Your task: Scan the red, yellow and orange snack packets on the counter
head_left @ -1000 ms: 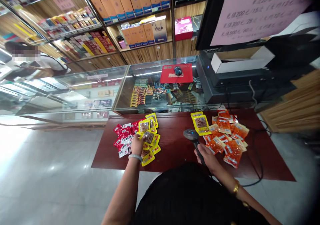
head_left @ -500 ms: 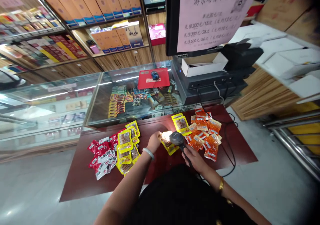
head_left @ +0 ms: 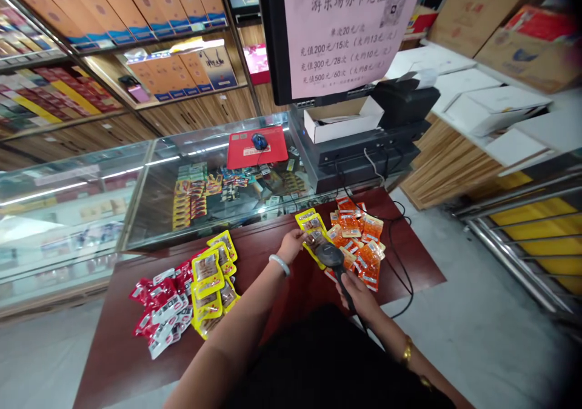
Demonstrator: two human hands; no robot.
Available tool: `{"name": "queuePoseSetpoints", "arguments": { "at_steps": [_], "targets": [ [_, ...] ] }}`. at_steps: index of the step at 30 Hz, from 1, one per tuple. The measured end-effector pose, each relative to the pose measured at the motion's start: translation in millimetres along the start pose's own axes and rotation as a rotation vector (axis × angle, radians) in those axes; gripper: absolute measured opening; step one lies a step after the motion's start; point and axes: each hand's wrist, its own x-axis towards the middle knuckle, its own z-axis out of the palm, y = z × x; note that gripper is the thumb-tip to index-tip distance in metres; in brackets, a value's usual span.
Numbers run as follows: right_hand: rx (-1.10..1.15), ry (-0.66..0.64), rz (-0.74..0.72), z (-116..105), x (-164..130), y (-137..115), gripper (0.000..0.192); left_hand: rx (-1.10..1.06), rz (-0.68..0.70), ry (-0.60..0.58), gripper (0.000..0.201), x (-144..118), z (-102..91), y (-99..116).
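Left hand: fingers pinch one yellow-edged snack packet by its near edge. Right hand: closed round the handle of one black handheld barcode scanner, its head just beside that packet. Beyond the fingertips lie two more yellow packets, touching an orange packet heap, count unclear. Well left: yellow packet stack, red packet pile, on the dark red table.
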Motion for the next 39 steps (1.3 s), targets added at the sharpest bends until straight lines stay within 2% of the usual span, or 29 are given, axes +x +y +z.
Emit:
{"name": "queuePoseSetpoints", "arguments": {
  "at_steps": [3,5,7,10,13,16,20,24,28,32,35,39],
  "targets": [
    [0.021,0.02,0.017,-1.7,0.2,-2.3,0.055,-0.017,0.031,-0.015,0.033,6.7,-0.3,5.0],
    [0.014,0.02,0.017,-0.4,1.2,-4.1,0.055,0.006,0.044,0.043,0.034,3.7,-13.6,-0.4],
    [-0.008,0.004,0.017,2.7,2.6,-4.7,0.056,0.034,0.025,0.095,0.033,-7.0,-35.8,-12.2],
    [-0.044,-0.034,0.027,10.6,4.0,-2.3,0.055,0.118,-0.002,0.175,0.029,-37.7,-79.3,-36.4],
    [-0.071,-0.09,0.036,21.2,4.2,2.3,0.053,0.263,0.009,0.301,0.021,-81.6,-123.1,-60.0],
    [-0.118,-0.143,0.033,34.5,5.2,6.3,0.05,0.419,-0.011,0.421,0.015,-126.5,-158.0,-78.4],
    [-0.2,-0.271,0.043,55.1,7.5,11.6,0.05,0.605,-0.16,0.64,0.018,-172.7,-189.8,-95.0],
    [-0.26,-0.339,0.073,73.7,7.2,18.1,0.052,0.745,-0.23,0.802,0.029,-199.7,-211.6,-103.3],
    [-0.314,-0.394,0.107,89.4,6.2,23.5,0.054,0.743,-0.263,0.848,0.033,-202.5,-227.3,-98.9],
    [-0.334,-0.459,0.112,109.0,7.7,26.2,0.057,0.755,-0.253,0.897,0.054,-184.5,-238.5,-82.5],
    [-0.332,-0.495,0.108,129.9,11.1,24.8,0.056,0.779,-0.244,0.874,0.061,-169.0,-245.1,-70.4],
    [-0.342,-0.577,0.051,166.3,18.7,20.0,0.05,0.805,-0.252,0.827,0.059,-156.4,-253.4,-63.2]
  ]
}}
